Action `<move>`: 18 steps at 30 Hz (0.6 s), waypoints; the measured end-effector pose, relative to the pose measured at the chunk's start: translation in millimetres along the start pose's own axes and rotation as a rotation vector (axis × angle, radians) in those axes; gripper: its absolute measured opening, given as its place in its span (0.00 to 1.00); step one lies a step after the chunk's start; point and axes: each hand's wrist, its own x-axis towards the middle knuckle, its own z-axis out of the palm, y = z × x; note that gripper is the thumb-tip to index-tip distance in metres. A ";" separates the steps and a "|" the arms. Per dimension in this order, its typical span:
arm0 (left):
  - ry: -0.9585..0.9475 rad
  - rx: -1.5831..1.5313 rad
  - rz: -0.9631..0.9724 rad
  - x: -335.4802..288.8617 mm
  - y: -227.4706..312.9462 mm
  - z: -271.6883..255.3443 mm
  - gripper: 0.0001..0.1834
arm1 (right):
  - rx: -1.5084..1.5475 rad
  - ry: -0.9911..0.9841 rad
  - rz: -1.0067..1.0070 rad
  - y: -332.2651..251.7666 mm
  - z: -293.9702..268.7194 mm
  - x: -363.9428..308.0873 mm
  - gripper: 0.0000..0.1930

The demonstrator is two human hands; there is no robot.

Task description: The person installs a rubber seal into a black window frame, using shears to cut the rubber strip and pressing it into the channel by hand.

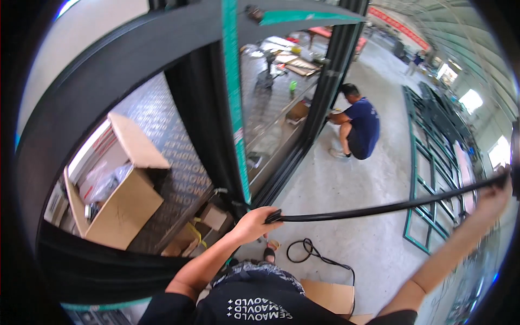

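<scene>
Dark metal frame (86, 81) edged with green tape (236, 108) is seen closest to the camera. Between two hands, a long black strip (379, 209) is held over a concrete floor (346, 181). One end is clasped by the left hand (253, 225), its grip closed; near the other end, the strip appears to be gripped by the right hand (494, 196), its fingers blurred. Should either grip be loosened, the strip could be dropped or kinked, and a foot could be caught by the looped cord (327, 260) below. At left, a plastic bag (105, 183) is held by an open cardboard box (123, 211); its other contents cannot be made out.
</scene>
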 end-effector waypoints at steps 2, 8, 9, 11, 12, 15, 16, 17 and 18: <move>-0.007 0.153 -0.033 -3.1 -20.3 4.1 0.15 | -0.292 0.095 -0.049 11.0 -80.4 44.8 0.12; 0.183 0.427 0.102 -5.5 -38.7 14.8 0.17 | -1.625 -0.095 0.337 76.4 -293.4 50.5 0.16; 0.207 0.430 0.095 -5.6 -33.7 17.8 0.17 | -1.819 -0.218 0.433 87.5 -306.2 33.7 0.16; 0.129 0.414 0.099 -6.9 -18.9 25.9 0.17 | -1.762 -0.455 0.457 111.7 -295.1 -6.9 0.18; 0.135 0.466 0.241 -6.3 -10.0 34.8 0.18 | -1.563 -0.534 0.464 126.6 -272.1 -32.0 0.18; -0.143 0.626 0.326 -0.2 12.9 74.0 0.13 | -0.836 -0.976 0.761 175.1 -157.9 -142.7 0.21; -0.193 0.656 0.366 4.5 16.2 91.1 0.11 | -0.605 -1.171 0.850 188.6 -113.9 -187.3 0.22; -0.283 0.665 0.383 8.3 14.6 106.6 0.09 | -0.529 -1.290 0.992 201.5 -67.5 -238.2 0.20; -0.294 0.648 0.451 11.4 10.9 124.3 0.08 | -0.320 -1.462 1.244 205.8 -29.9 -276.5 0.23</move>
